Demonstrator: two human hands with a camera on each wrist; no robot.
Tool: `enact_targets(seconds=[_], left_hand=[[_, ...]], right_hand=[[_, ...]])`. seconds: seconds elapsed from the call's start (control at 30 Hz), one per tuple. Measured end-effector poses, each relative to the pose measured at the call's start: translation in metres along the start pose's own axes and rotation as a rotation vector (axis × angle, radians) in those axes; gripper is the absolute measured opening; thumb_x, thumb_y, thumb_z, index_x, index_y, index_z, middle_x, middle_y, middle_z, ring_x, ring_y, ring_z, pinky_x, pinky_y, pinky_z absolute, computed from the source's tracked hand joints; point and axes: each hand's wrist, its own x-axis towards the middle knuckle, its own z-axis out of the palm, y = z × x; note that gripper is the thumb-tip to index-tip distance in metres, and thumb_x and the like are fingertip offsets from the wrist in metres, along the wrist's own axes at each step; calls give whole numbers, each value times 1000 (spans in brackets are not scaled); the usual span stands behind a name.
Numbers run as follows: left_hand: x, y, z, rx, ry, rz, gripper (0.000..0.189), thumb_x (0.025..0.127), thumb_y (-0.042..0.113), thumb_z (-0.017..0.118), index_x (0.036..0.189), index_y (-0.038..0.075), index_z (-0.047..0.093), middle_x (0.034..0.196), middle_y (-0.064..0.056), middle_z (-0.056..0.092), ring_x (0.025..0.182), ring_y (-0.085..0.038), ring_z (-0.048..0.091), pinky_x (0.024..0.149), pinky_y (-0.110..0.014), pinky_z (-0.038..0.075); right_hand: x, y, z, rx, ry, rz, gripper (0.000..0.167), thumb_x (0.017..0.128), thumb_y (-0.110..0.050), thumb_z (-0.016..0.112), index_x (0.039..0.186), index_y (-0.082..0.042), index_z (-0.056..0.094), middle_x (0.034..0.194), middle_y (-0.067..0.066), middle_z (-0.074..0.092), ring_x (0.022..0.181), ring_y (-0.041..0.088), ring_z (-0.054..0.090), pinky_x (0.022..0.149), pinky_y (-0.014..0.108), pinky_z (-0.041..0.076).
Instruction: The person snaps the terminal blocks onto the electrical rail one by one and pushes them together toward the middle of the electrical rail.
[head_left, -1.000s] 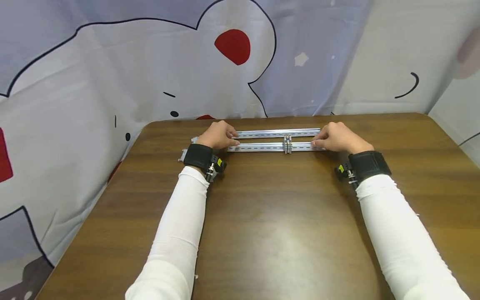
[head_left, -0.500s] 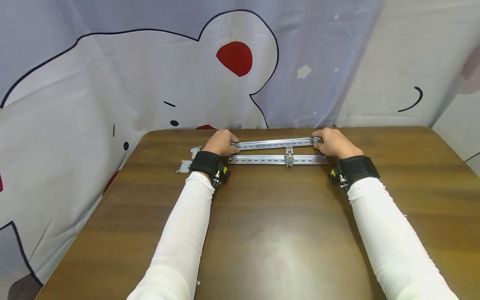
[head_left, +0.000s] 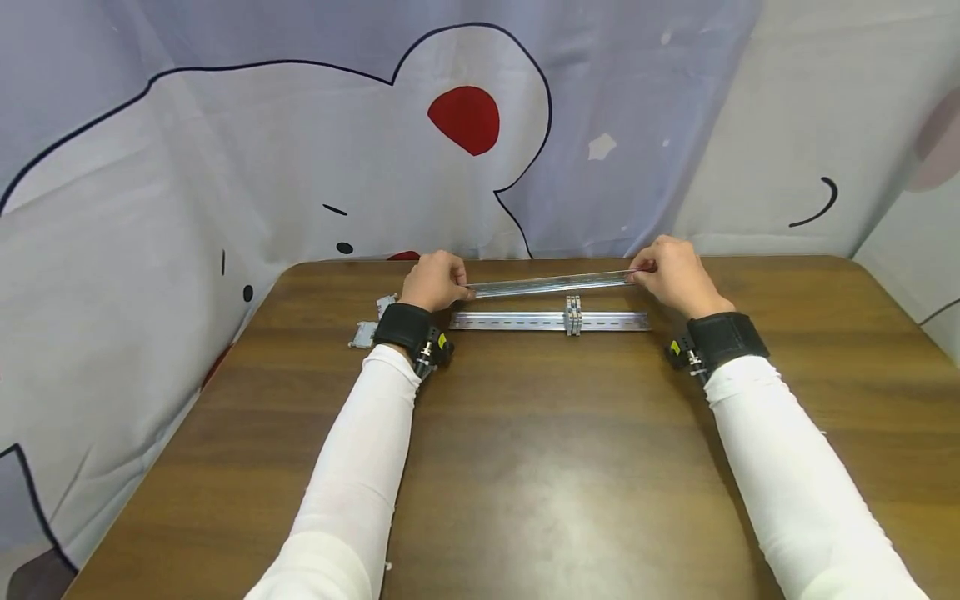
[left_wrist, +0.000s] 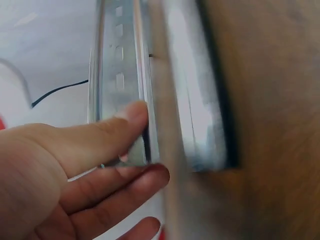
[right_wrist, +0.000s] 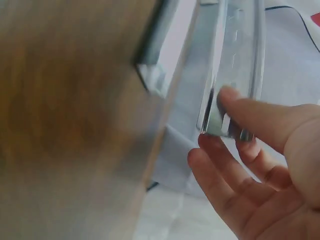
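Note:
In the head view, a slotted metal DIN rail (head_left: 551,284) spans between both hands at the back of the table. My left hand (head_left: 433,283) pinches its left end; in the left wrist view the thumb lies on the slotted face (left_wrist: 120,65), with fingers beneath. At the other end, my right hand (head_left: 675,273) pinches the rail, its thumb near the last slot (right_wrist: 226,122). The rail slants, right end farther back. A second DIN rail (head_left: 510,321) lies on the table in front, carrying a small clipped-on block of grey modules (head_left: 573,316).
Beside my left wrist lie two small light-grey pieces, one nearer (head_left: 363,334) and one partly behind the hand (head_left: 386,304). The brown wooden table (head_left: 555,467) ends just behind the rails, where a printed cloth (head_left: 300,150) hangs.
The right hand has moved from around the near rail's end to the far rail's end. The far rail has been raised and tilted, while the near rail stays on the table.

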Motion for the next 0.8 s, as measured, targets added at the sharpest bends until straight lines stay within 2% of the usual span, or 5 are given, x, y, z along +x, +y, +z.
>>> enact_targets(seconds=[0.2, 0.33, 0.47, 0.63, 0.8], left_hand=[[-9, -12, -22, -220, 11, 88, 16, 81, 25, 81, 76, 11, 73, 75, -2, 68, 72, -22, 60, 62, -33, 44], [-29, -20, -35, -349, -113, 115, 13, 84, 25, 78, 88, 13, 77, 82, -3, 72, 76, -26, 68, 65, -33, 50], [-57, -26, -46, -434, -276, 146, 13, 86, 22, 76, 96, 14, 77, 88, -7, 73, 80, -35, 68, 68, -40, 52], [-90, -24, -52, -457, -421, 211, 12, 88, 16, 73, 100, 15, 75, 85, -7, 72, 76, -40, 67, 64, -43, 52], [-104, -11, -45, -388, -527, 298, 4, 90, 15, 71, 92, 13, 74, 77, -5, 70, 69, -29, 68, 61, -38, 53]], right_hand=[[-13, 3, -17, 269, -33, 125, 18, 85, -28, 77, 90, -10, 77, 86, 9, 73, 77, 27, 70, 67, 31, 53], [-31, 0, -29, 485, -159, 187, 28, 84, -34, 76, 97, -10, 76, 81, 15, 73, 72, 32, 70, 67, 32, 56], [-53, -8, -39, 593, -270, 204, 30, 86, -32, 75, 101, -7, 75, 77, 16, 71, 71, 34, 68, 69, 38, 56], [-84, -14, -44, 705, -431, 162, 29, 90, -24, 71, 109, -2, 71, 81, 18, 70, 66, 35, 67, 66, 42, 56], [-106, -10, -46, 771, -625, 135, 23, 93, -15, 67, 110, 1, 66, 85, 21, 69, 69, 35, 69, 67, 47, 57]])
